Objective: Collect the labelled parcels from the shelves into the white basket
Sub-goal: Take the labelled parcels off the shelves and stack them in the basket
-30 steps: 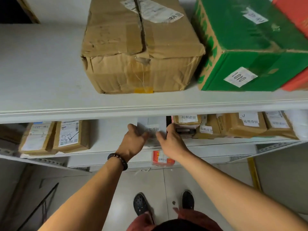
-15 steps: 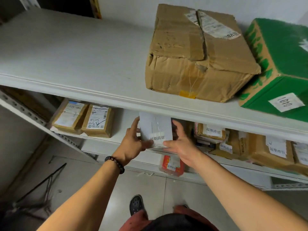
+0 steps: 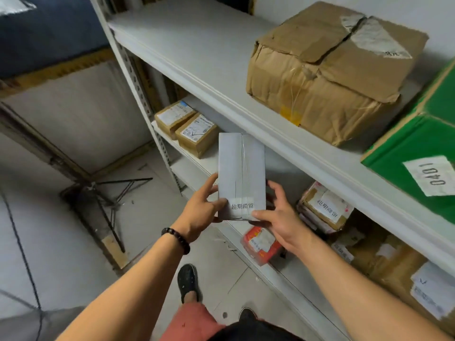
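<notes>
A flat white parcel (image 3: 241,168) with a white printed label at its near end is held out in front of the shelves, clear of them. My left hand (image 3: 200,212) grips its left edge, thumb on the label corner. Its lower right corner is held by my right hand (image 3: 278,220), thumb on top and fingers behind. Other labelled parcels stay on the lower shelf: two small brown boxes (image 3: 187,126) at the left, a taped brown parcel (image 3: 322,207) at the right and a red-and-white packet (image 3: 261,244) below my right hand. The white basket is not in view.
The upper shelf (image 3: 197,57) carries a large battered cardboard box (image 3: 327,75) and a green box (image 3: 423,148) tagged 0401. More brown parcels (image 3: 394,267) fill the lower shelf at right. A perforated shelf post (image 3: 138,89) stands left; black metal rods (image 3: 115,193) lie on the floor.
Both hands have drawn the white parcel out from the lower shelf toward me and raised it. The view has swung to the left, bringing the floor and shelf post into sight.
</notes>
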